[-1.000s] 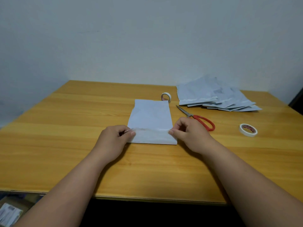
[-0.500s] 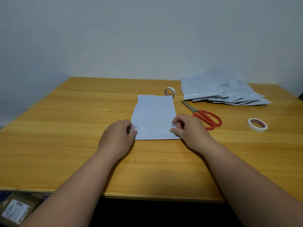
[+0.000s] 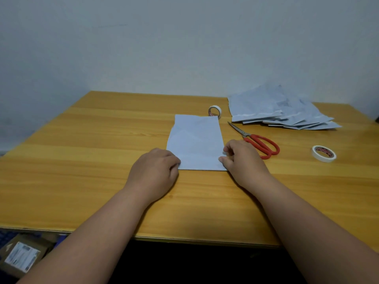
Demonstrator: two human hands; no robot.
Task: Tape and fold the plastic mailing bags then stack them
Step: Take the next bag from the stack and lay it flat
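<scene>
A pale blue plastic mailing bag [image 3: 195, 142] lies flat in the middle of the wooden table [image 3: 82, 160], its near edge folded under my fingers. My left hand [image 3: 155, 171] covers the bag's near left corner with curled fingers. My right hand [image 3: 243, 158] pinches the near right corner between thumb and fingers. A loose pile of several more mailing bags [image 3: 276, 109] lies at the back right. One roll of white tape [image 3: 215, 111] stands just behind the bag; another roll [image 3: 324, 153] lies flat at the right.
Red-handled scissors [image 3: 258, 142] lie just right of my right hand, blades pointing toward the back left. A white wall closes off the table's far side. A cardboard box with a label [image 3: 22, 255] sits on the floor below the near left edge.
The folded strip along the bag's near edge has been pressed flat. Both hands have stayed at the near corners, and my view has shifted slightly.
</scene>
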